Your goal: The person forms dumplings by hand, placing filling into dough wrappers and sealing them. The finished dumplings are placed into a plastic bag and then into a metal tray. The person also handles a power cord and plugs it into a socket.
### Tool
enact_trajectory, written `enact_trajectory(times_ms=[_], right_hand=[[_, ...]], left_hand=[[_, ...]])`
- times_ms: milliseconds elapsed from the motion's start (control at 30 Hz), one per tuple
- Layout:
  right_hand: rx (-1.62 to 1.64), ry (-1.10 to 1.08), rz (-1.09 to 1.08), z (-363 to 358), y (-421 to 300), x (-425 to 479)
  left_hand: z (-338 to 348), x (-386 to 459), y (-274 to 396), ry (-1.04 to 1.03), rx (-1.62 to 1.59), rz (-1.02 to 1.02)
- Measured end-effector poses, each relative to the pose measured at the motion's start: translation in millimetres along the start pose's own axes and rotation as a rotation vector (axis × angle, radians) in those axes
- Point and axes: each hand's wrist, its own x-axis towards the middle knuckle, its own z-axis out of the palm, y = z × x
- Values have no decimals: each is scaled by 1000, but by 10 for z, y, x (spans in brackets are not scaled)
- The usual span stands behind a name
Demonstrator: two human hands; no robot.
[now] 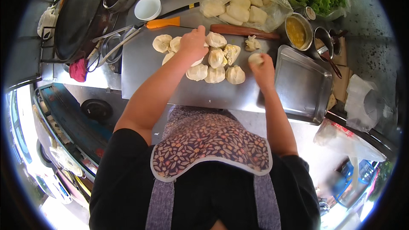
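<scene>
Several pale, pleated dough balls (214, 74) are grouped on the steel worktop (153, 86) in front of me. My left hand (194, 45) reaches over the back of this group, and its fingers cover part of it. Whether those fingers grip a ball is hidden. At the right of the group, my right hand (262, 68) holds a smooth ball of dough (255, 59) just above the steel. Beyond it lies a small torn scrap of dough (252, 43). A yellowish filling shows on one nearby ball (232, 53).
Behind the dough lie a wooden rolling pin (244, 32) and an orange-handled scraper (163, 23). A plastic bag of dough pieces (239, 9) sits farther back. To the right are a metal tray (302, 83), a pot of yellow liquid (297, 32) and a brush (323, 52). A griddle (80, 16) stands left.
</scene>
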Motion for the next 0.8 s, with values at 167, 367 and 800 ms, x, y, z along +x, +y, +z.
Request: enact_trajectory(times_ms=[167, 367, 800], right_hand=[[1246, -416, 270, -203, -469, -66], [1233, -467, 359, 64, -780, -46], [951, -491, 292, 706, -967, -87]], left_hand=[[-251, -65, -375, -43, -1222, -297], [-459, -323, -133, -368, -2332, -198], [-267, -596, -62, -88, -1787, -295]])
